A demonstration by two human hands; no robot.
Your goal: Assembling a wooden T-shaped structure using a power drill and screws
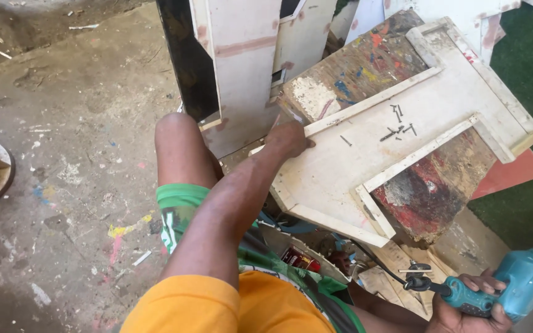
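Pale angular plywood frame with raised strip edges (365, 154) lies tilted on paint-stained wooden table (353, 71), centre-right. Left hand (288, 139) presses down on frame's left edge, fingers curled, gripping nothing. Loose dark nails (397, 128) scattered on frame's face, apart from that hand. Right hand (470, 305), bottom right, closed around teal electric drill (513, 277). Paint-spattered concrete floor (75, 172) at left.

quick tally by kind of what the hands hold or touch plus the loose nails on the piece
Teal power drill, in the right hand: 1
Pale wooden framed panel, under the left hand: 1
Loose dark nails on the panel: about 6, too small for an exact count
Total: about 8
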